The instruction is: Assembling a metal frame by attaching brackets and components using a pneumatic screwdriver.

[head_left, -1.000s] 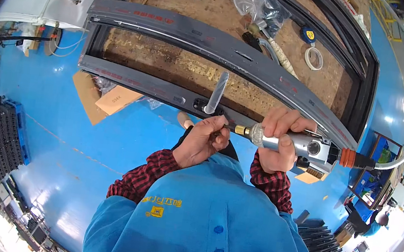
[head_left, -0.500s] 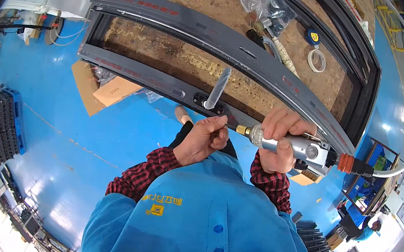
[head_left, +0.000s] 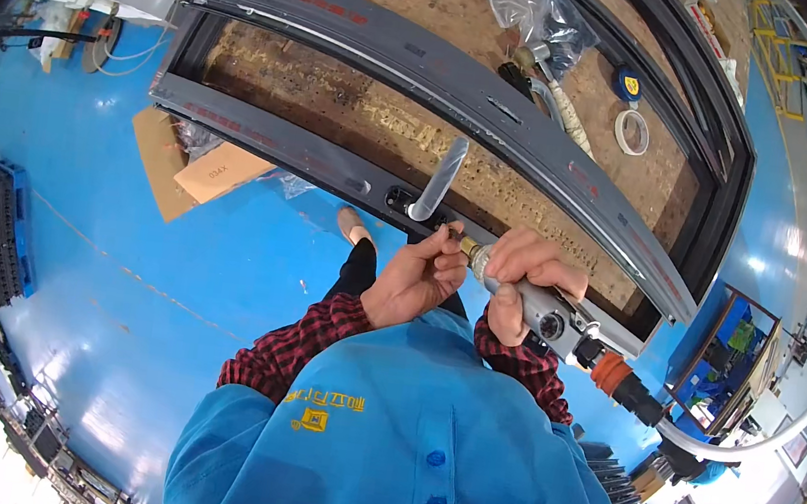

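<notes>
My right hand (head_left: 524, 282) is wrapped round a silver pneumatic screwdriver (head_left: 548, 320), which slants with its brass-coloured nose up to the left. At that nose, my left hand (head_left: 418, 276) pinches its thumb and fingertips together; whatever small thing lies between them is too hidden to name. Both hands are at the near rail of a dark grey metal frame (head_left: 266, 142). Just beyond my left fingertips, a lever handle (head_left: 440, 181) covered in clear film stands out from a black oval base plate (head_left: 398, 198) on that rail.
A curved grey bar (head_left: 398, 50) crosses over the frame. On the wooden bench top lie a clear plastic bag (head_left: 539, 12), a blue tape measure (head_left: 628, 83) and a white tape roll (head_left: 631, 132). An orange-collared air hose (head_left: 752, 451) trails right. Cardboard (head_left: 217, 172) lies left below the bench.
The screwdriver has moved left and tilted, its rear end dropping, so its nose now meets my left fingertips. My left hand has shifted slightly right and up, nearer the handle's base plate.
</notes>
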Motion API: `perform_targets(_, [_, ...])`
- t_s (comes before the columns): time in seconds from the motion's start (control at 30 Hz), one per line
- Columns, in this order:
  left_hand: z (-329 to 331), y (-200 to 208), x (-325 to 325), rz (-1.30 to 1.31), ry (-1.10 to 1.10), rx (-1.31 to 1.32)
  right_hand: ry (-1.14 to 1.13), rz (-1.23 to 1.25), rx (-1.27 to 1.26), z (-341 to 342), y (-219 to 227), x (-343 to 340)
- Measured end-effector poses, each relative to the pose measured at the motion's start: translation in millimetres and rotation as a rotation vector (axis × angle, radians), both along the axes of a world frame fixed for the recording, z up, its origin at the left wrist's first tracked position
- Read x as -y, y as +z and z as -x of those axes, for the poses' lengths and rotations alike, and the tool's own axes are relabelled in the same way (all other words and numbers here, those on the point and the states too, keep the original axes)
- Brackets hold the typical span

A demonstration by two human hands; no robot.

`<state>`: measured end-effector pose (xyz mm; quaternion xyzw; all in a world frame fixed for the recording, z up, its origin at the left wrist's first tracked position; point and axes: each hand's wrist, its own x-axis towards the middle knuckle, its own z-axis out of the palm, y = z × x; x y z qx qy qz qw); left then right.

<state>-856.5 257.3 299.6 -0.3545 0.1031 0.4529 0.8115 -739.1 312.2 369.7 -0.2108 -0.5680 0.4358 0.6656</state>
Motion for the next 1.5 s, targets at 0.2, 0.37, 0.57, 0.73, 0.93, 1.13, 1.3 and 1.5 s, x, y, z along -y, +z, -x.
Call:
perform_targets(0.2, [-4, -2, -1, 0.037, 0.033, 0.065, 0.027, -0.042, 0.088, 4, -2, -3])
perform_targets(0.37, [-9, -7, 3, 0.013, 0.075, 0.117, 0.054, -0.062, 0.119, 6, -10, -5])
perform_targets(0.57, [-8, -3, 0, 0.058, 0.039, 0.069, 0.09, -0.048, 0.174, 14, -12, -10])
perform_targets(0.73, [-5, 5, 0, -0.129, 0.057, 0.229, 0.131, -0.018, 0.264, 22, -7, -10])
perform_targets(0.93, [-8, 13, 5, -0.201, 0.072, 0.332, 0.171, -0.034, 0.305, 25, -8, -6])
perform_targets(1.13, [-9, 13, 1, -0.182, 0.069, 0.331, 0.195, -0.013, 0.312, 23, -9, -11])
perform_targets(1.3, [-12, 10, 2, -0.236, 0.087, 0.352, 0.174, -0.003, 0.277, 22, -13, -10])
perform_targets(1.5, [-10, 4, 3, -0.178, 0.027, 0.32, 0.152, 0.022, 0.3, 27, -9, -11])
